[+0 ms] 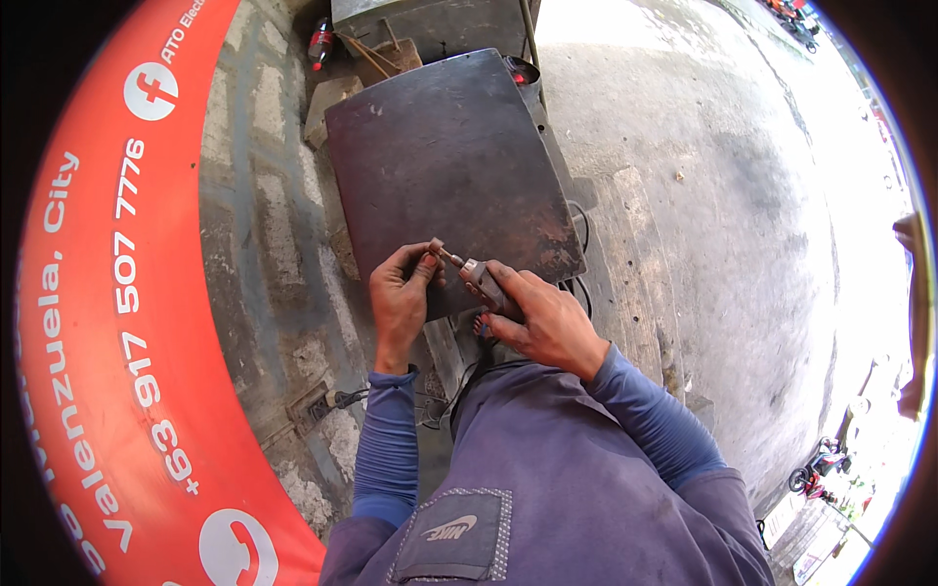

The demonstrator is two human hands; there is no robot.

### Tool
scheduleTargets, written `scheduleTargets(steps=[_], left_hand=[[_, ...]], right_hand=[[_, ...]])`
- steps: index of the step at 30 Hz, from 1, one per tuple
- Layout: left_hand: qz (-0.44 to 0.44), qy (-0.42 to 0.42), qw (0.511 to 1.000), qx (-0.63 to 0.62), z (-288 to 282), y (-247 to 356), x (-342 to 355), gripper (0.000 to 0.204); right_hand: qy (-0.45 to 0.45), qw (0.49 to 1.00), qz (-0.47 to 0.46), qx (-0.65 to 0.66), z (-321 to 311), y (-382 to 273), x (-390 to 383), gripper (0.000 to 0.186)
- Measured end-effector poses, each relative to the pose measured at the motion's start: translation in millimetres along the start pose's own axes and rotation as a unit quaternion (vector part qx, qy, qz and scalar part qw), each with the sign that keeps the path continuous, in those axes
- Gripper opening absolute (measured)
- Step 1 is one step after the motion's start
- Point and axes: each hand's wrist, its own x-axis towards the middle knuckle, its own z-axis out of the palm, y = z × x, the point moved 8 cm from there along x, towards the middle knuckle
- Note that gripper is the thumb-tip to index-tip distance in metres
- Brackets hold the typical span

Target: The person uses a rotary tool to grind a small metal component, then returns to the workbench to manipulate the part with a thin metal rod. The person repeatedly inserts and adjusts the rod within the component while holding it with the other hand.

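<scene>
My right hand (547,317) is wrapped shut around the body of a small grey rotary hand tool (484,283), its thin bit end pointing up and to my left. My left hand (403,293) meets that tip, thumb and fingers pinched together on the small piece at the end (437,250); what exactly is pinched there is too small to tell. The tool sits between both hands, just above the near edge of the bench.

The bench (440,156) is a dark, rust-stained metal plate, tilted in view, with scuffed and worn patches near its near right corner. A dark cable (578,227) hangs off its right side, close to my right hand.

Beyond the far edge of the bench there are wooden blocks (330,103), a plastic bottle with a red label (320,41) and a dark metal box (430,21). To my left, a block wall (259,225) stands beside a red banner with white print (93,322). Low on the wall by my left forearm is a socket with a plug in it (327,400). To my right lies bare concrete floor (723,195), brightly lit at the far side. Both my forearms are in blue sleeves.
</scene>
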Motion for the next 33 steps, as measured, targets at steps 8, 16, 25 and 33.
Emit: scheduleTargets(steps=[8, 16, 25, 33], left_hand=[[-0.011, 0.002, 1.000, -0.015, -1.2, -2.0, 0.7, 0.014], [0.003, -0.018, 1.000, -0.010, 1.8, 0.4, 1.4, 0.016], [0.000, -0.002, 1.000, 0.023, -1.4, -1.1, 1.2, 0.013], [-0.018, 0.010, 0.998, 0.051, 2.9, 7.7, 0.4, 0.011]], right_hand=[[-0.006, 0.999, 0.038, 0.009, -13.3, 7.0, -13.7, 0.067], [-0.032, 0.999, 0.035, 0.004, 3.2, 6.6, -0.5, 0.067], [-0.027, 0.999, 0.031, 0.007, 3.9, 10.3, -0.5, 0.069], [-0.073, 0.997, 0.039, 0.012, 11.1, 15.7, -1.9, 0.073]])
